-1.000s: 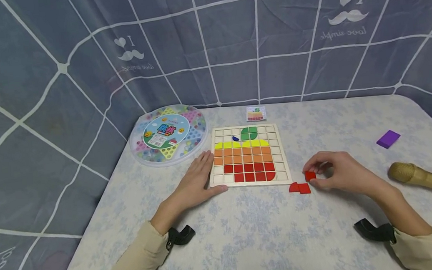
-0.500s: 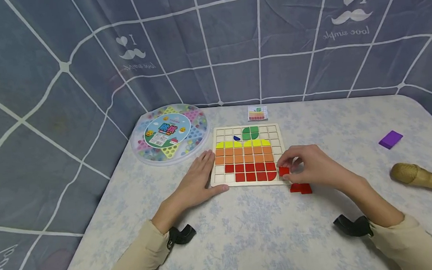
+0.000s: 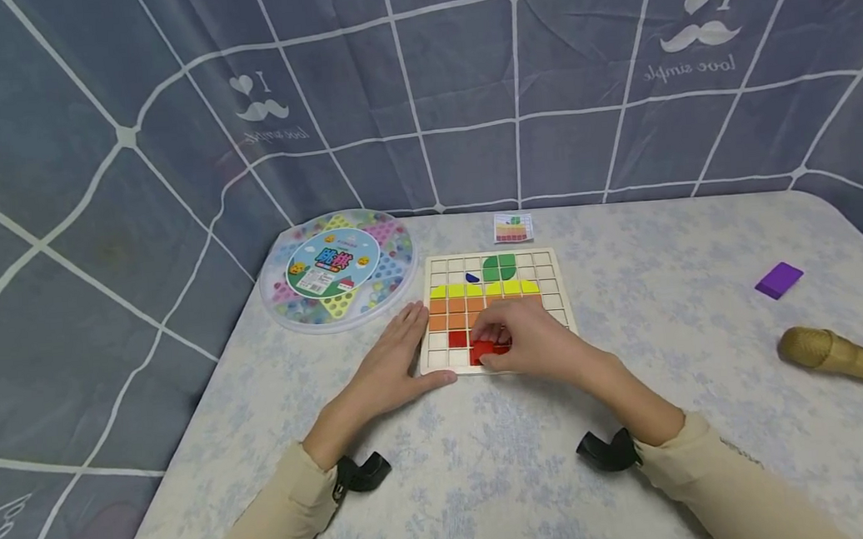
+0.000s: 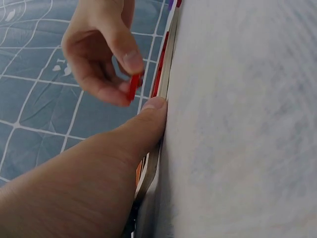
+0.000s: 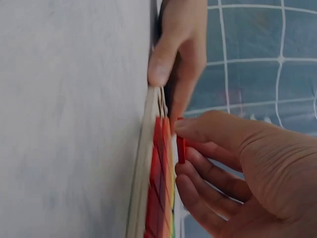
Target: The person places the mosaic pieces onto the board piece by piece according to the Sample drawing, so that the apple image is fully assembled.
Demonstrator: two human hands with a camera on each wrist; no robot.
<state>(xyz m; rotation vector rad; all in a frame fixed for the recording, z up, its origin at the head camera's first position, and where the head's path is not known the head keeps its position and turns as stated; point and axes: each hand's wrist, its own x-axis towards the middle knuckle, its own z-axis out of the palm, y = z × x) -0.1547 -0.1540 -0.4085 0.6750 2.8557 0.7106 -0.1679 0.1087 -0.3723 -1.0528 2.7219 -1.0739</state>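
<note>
The wooden grid board (image 3: 563, 294) lies on the table, filled partly with red, orange, yellow and green tiles plus a small blue piece. My left hand (image 3: 385, 364) rests at its left side, fingers straight along the edge and thumb at the front left corner. Over the lower rows, my right hand (image 3: 537, 337) pinches a red square tile (image 5: 181, 148) between thumb and fingers. In the left wrist view, that same tile (image 4: 133, 88) is held up on edge, apart from the board. The right hand covers several red tiles in the head view.
A round Chinese checkers box (image 3: 337, 268) stands at the back left. Behind the board lies a small pattern card (image 3: 513, 228). To the right are a purple block (image 3: 779, 280) and a gold microphone (image 3: 843, 355). A curtain (image 3: 464, 92) hangs behind the table.
My right hand has carried the red tile leftward from the table on the right to above the board. Its forearm now covers the spot with the loose red pieces. My left hand stays put.
</note>
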